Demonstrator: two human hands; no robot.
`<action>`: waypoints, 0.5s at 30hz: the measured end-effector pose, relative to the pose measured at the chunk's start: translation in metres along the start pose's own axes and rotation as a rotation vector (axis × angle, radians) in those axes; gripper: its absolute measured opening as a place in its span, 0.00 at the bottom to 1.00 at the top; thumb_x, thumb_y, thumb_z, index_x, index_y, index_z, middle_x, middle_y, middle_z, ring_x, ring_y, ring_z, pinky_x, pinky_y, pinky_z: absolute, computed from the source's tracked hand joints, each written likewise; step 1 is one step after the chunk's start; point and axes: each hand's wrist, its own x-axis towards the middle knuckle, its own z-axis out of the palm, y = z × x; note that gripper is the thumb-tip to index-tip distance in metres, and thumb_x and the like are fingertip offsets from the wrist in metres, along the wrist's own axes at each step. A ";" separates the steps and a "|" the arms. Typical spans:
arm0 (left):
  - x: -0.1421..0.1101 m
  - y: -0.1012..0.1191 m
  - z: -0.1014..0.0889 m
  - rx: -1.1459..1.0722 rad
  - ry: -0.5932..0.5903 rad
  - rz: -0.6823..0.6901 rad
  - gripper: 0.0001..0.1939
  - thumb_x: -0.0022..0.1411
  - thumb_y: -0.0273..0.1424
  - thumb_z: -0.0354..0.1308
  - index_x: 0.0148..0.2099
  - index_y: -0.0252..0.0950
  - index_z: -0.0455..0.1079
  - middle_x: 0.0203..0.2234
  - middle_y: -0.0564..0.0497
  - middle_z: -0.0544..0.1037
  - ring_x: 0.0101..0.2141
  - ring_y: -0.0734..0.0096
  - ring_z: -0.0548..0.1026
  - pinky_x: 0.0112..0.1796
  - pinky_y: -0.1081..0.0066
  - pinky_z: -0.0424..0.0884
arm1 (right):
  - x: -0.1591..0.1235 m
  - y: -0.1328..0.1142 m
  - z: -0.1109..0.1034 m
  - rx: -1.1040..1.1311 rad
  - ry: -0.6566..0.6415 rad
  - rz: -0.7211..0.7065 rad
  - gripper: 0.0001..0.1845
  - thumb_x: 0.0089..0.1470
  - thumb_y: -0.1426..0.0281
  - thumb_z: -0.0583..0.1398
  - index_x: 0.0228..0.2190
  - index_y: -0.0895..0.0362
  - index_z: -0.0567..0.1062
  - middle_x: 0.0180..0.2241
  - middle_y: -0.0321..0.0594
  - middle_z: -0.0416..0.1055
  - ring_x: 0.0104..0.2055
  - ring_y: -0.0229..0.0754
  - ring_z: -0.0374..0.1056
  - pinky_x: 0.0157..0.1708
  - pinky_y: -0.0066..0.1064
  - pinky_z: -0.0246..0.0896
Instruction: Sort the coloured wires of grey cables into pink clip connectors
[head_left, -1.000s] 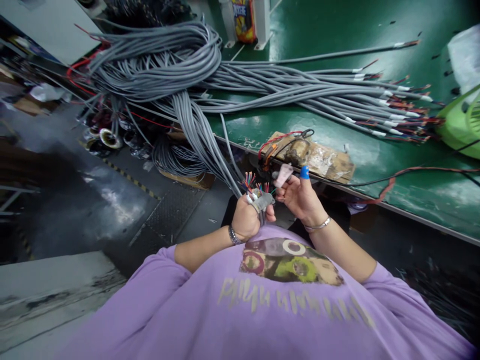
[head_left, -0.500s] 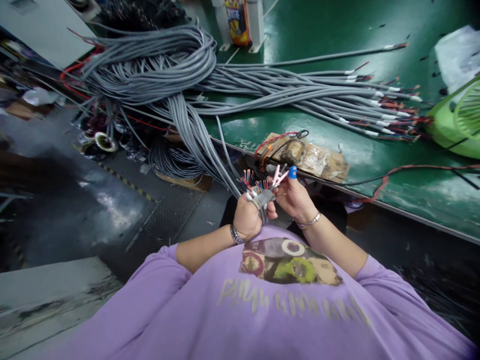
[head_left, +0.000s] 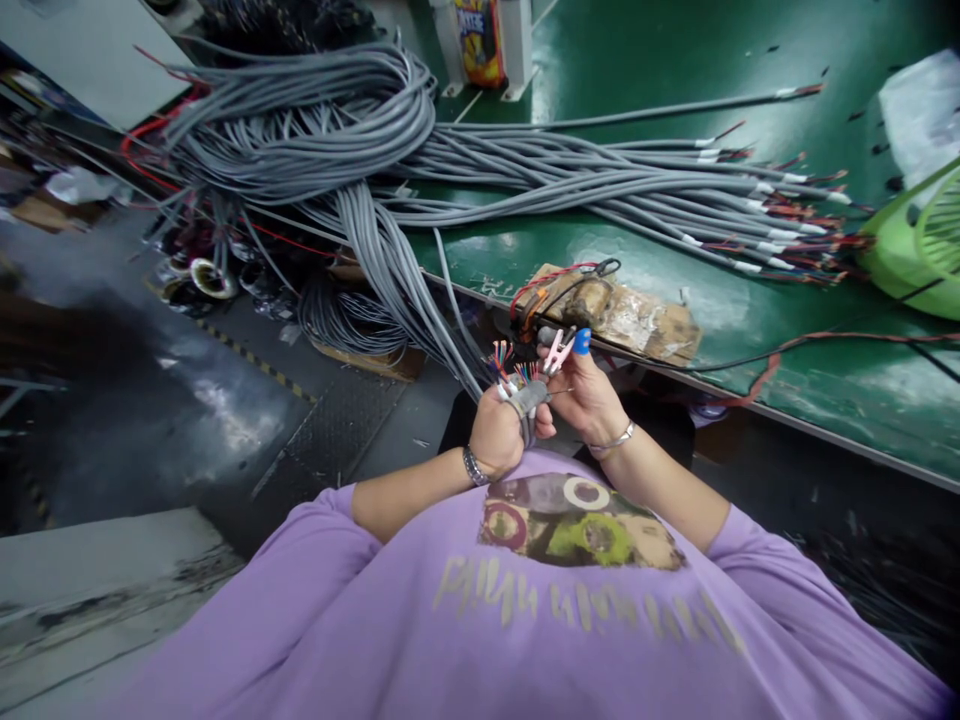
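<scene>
"While the green bench (head_left: pixel 675 60) spreads beyond both hands, where are the grey cables (head_left: pixel 390 255)?"

"Hanging off it toward the left hand (head_left: pixel 495 430), which is closed around several near their ends. Probably heavy and springy; best held just below those ends."

"And the right hand (head_left: pixel 587 402)?"

"Beside that grip, pinching a pink clip (head_left: pixel 556 357), likely light and stiff."

"The coloured wires (head_left: pixel 500 353)?"

"Poking up above the left hand; fragile, I'd judge."

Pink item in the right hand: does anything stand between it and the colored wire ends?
Nothing visible does: the right hand holds the pink item just beside the colored wire ends; contact is unclear.
</scene>
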 end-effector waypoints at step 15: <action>-0.011 0.005 -0.004 0.000 -0.008 0.048 0.23 0.39 0.45 0.71 0.28 0.34 0.67 0.14 0.56 0.71 0.13 0.76 0.69 0.17 0.75 0.68 | -0.016 -0.012 -0.003 -0.128 -0.099 0.041 0.29 0.50 0.40 0.58 0.27 0.55 0.75 0.27 0.37 0.74 0.22 0.33 0.59 0.23 0.27 0.59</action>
